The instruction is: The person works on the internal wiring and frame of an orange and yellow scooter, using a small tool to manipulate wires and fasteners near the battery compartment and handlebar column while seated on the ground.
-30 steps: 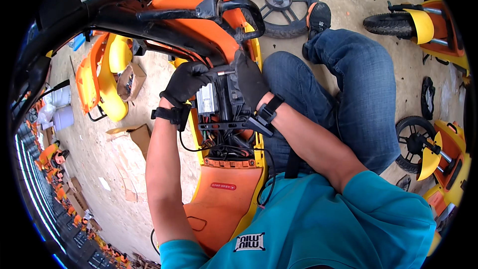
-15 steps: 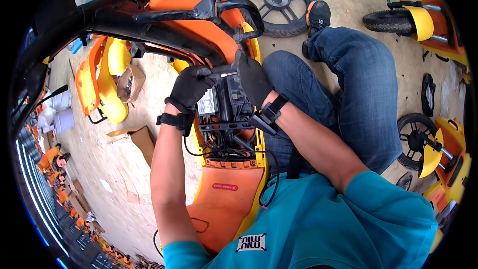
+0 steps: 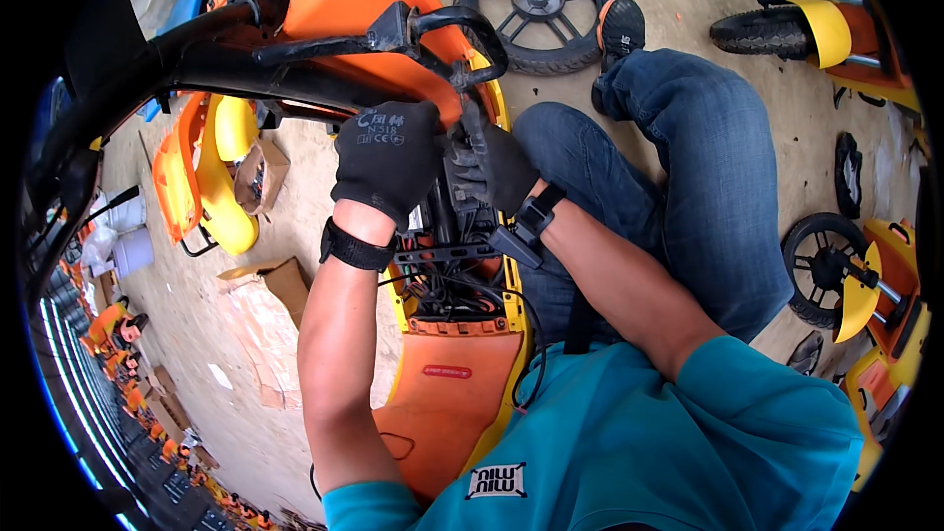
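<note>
Both my hands, in black work gloves, meet over the open compartment of an orange and yellow electric scooter body. My left hand (image 3: 386,162) is back up, with its fingers curled under and hidden; what they hold does not show. Close beside it, my right hand (image 3: 495,165) has bent fingers drawn together, the index finger raised, and anything pinched in them cannot be made out. Below the hands are a perforated black metal bracket (image 3: 447,254) and a tangle of black cables (image 3: 457,297). The orange floorboard (image 3: 452,374) lies nearer me.
A black scooter frame tube (image 3: 206,29) with a bent bar crosses the upper left. A loose spoked wheel (image 3: 536,5) lies ahead, near my shoe. Yellow and orange body panels (image 3: 211,167) and an open cardboard box (image 3: 285,290) sit left; partly built scooters (image 3: 851,29) stand right.
My left hand has turned over so its back faces up, and covers more of the compartment. My right fingers have curled further in. The view has shifted slightly.
</note>
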Motion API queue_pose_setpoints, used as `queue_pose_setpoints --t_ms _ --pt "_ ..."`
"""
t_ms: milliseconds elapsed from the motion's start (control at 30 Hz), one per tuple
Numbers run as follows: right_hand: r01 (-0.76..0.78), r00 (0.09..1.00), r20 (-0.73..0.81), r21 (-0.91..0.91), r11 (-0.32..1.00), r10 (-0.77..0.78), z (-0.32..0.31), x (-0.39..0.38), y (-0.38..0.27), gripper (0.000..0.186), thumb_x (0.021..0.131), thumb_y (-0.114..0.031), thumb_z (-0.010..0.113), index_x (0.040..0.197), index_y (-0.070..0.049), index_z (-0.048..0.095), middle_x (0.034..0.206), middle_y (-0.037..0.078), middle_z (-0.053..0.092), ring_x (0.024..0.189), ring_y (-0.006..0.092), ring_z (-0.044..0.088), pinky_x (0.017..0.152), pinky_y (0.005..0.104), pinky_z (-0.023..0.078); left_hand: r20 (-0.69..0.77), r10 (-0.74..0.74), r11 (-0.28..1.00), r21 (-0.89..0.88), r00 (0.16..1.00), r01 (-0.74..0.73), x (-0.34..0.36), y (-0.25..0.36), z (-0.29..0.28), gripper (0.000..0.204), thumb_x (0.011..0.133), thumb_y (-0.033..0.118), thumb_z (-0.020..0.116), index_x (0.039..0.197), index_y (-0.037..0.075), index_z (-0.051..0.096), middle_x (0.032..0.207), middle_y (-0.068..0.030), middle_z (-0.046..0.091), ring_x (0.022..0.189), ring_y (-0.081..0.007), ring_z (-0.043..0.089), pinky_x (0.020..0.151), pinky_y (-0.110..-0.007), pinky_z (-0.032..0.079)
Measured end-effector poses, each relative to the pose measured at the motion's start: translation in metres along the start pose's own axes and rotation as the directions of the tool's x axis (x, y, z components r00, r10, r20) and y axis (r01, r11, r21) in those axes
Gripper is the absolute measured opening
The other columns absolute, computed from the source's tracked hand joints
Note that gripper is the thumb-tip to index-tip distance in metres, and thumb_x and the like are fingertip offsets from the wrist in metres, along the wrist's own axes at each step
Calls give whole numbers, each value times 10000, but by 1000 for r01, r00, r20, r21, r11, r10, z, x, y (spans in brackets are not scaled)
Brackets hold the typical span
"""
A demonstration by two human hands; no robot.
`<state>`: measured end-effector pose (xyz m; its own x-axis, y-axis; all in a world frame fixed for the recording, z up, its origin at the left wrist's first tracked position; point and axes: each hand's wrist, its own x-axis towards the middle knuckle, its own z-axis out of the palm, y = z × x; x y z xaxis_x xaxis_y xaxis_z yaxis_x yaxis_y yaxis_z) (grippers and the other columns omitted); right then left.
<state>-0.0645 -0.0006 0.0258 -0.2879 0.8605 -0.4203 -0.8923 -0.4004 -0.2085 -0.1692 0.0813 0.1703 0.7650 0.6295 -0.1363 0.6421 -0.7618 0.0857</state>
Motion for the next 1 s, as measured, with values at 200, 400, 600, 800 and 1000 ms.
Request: queue_pose_setpoints --t_ms 200,400,600,800,1000 --pt "31 998 -52 -37 999 -32 -7 5 4 480 953 -640 448 842 -177 513 562 -39 387 475 113 420 440 261 348 -56 31 999 40 998 -29 3 4 5 135 760 214 688 859 123 709 774 -117 680 769 -319 668 683 -439 524" --pt "31 965 -258 -97 995 -55 11 3 3 507 906 -700 479 865 -198 538 636 -42 447 550 132 468 513 305 402 -5 -19 991 -136 1000 18 0 -23 8 83 762 153 647 816 114 698 788 -129 679 778 -339 665 682 -456 526" --pt "-30 949 -313 -159 987 -22 14 -1 2 527 884 -722 495 891 -198 548 719 -25 469 654 142 489 587 320 416 -8 -43 975 -219 999 40 -3 -37 19 103 763 162 652 832 99 696 808 -150 676 795 -363 653 705 -456 521" --pt "60 913 -373 -278 959 -165 12 7 9 545 887 -713 495 916 -173 562 877 29 519 815 158 499 733 344 452 17 -118 920 -374 993 116 -12 -52 39 166 770 208 750 804 58 687 692 -143 640 667 -327 624 617 -384 473" --pt "202 849 -393 -377 904 -354 17 10 9 404 993 -487 489 974 -102 608 602 -57 439 480 63 381 444 247 347 192 -141 728 -645 971 233 -14 -60 52 242 779 246 770 790 29 662 643 -133 604 580 -260 545 595 -352 450"
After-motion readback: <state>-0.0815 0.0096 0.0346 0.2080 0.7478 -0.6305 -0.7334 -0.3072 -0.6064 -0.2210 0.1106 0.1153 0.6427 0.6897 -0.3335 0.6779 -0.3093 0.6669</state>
